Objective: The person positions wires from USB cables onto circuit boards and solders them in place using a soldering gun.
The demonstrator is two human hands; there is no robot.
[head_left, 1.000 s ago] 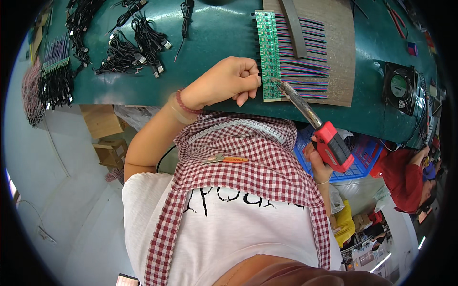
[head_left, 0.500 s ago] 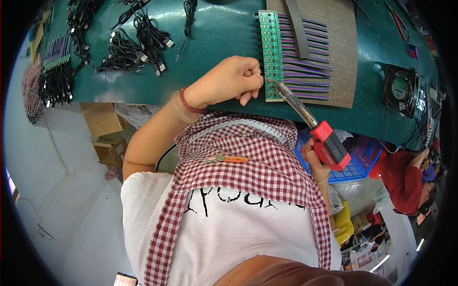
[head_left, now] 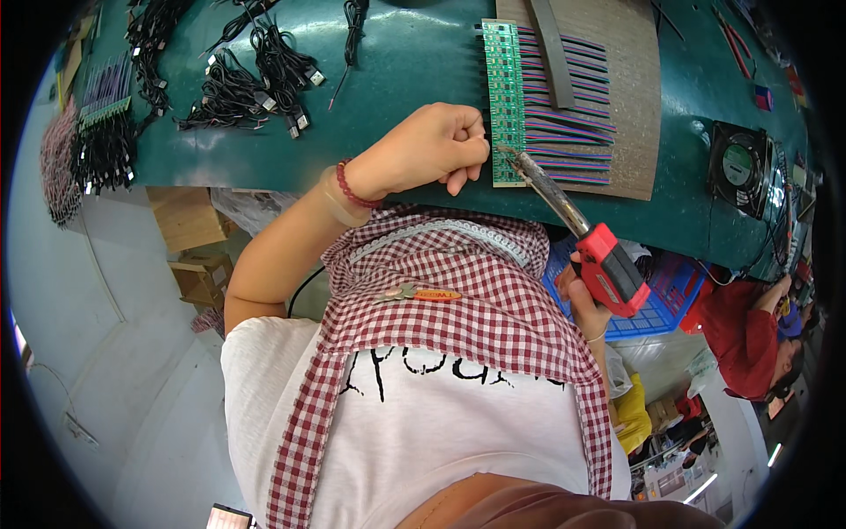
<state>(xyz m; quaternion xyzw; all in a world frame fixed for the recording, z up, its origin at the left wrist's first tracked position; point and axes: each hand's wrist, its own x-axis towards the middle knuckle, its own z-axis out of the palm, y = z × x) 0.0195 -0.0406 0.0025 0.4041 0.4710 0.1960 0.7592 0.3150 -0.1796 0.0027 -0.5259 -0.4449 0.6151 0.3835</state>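
My right hand grips a red and black soldering iron below the table edge. Its metal tip reaches up to the lower part of a green circuit board panel. Close to the panel's left edge, my left hand is closed in a pinch, and whatever its fingertips hold is hidden. Rows of multicoloured wires run from the panel's right side over a brown board. A dark grey bar lies across the upper wires.
Bundles of black USB cables lie on the green table at left, with wired board strips at its far left end. A black fan stands at right. Below the edge sit a blue basket and cardboard boxes. Another person is at right.
Almost nothing differs. Both hands, the soldering iron and the panel appear shifted very slightly to the right in the picture.
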